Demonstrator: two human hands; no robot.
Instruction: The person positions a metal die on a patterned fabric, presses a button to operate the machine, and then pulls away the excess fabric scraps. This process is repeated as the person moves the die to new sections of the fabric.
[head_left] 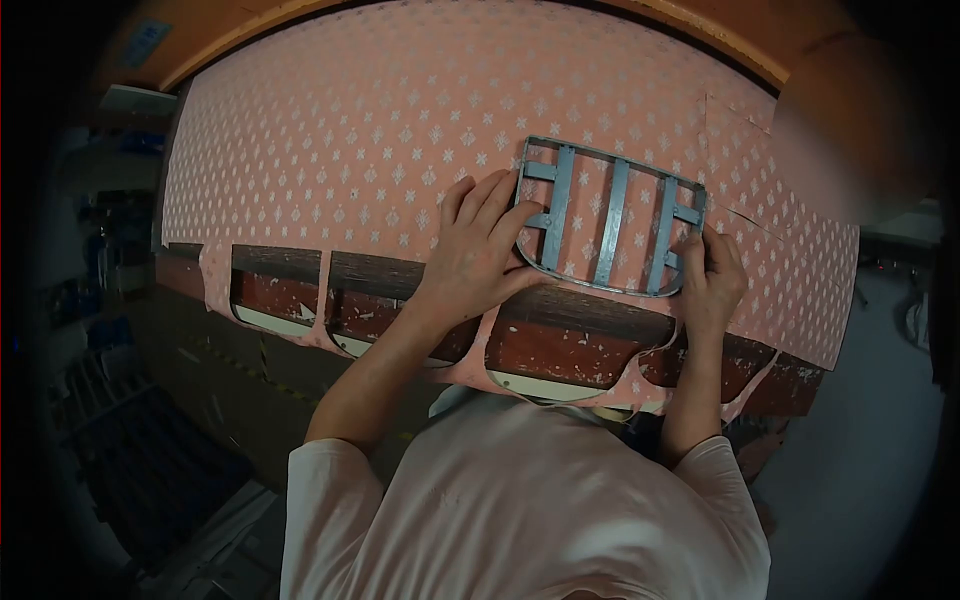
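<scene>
Lower centre of the frame: the person's pale shirt [520, 500], with both forearms reaching upward from it. Just above, the near edge of the wooden tabletop [570, 340] runs across the middle. Rounded cut-outs [280, 265] in the cloth expose dark wood there, and thin strips of cloth hang over the edge.

Centre right: a grey metal frame [610, 215], barred and with rounded lower corners, lies flat on the pink patterned fabric [400, 130] close to its cut edge. The left hand [478, 250] is open, its fingers spread and pressed on the left rim of the metal frame. The right hand [712, 275] is curled, with the fingers closed on the right rim.

Upper frame: the fabric covers the tabletop up to its far curved wooden border.
</scene>
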